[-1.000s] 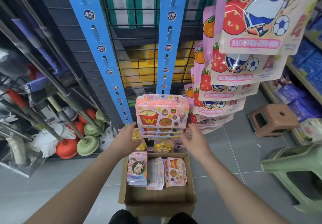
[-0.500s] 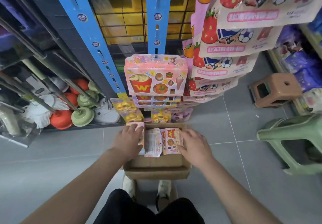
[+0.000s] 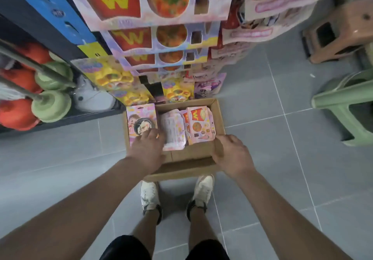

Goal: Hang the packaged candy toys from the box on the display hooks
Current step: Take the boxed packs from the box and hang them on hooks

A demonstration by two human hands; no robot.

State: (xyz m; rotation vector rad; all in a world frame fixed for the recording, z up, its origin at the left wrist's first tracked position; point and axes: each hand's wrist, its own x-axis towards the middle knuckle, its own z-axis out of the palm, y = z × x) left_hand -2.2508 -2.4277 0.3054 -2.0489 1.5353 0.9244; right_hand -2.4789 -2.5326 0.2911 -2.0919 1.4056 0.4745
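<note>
Grey floor [image 3: 60, 158]: box [image 3: 221, 118] closer; left hand [image 3: 148, 152] touches pack [image 3: 141, 116], right hand [image 3: 232, 156] fingers unclear.

The grey tiled floor [image 3: 262, 158] carries an open cardboard box [image 3: 221, 118], two white sneakers [image 3: 149, 195] just behind it, and a brown stool [image 3: 339, 37] and green stool [image 3: 343, 102] at right.

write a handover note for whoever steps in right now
The left hand reaches into the box and touches the face packet; grip unclear.
The right hand is at the near edge of the fries packet; grip unclear.
Done: several hung packets are on the display above the box.
Left: the packets in the box, middle stack included, not yet hung.
</note>
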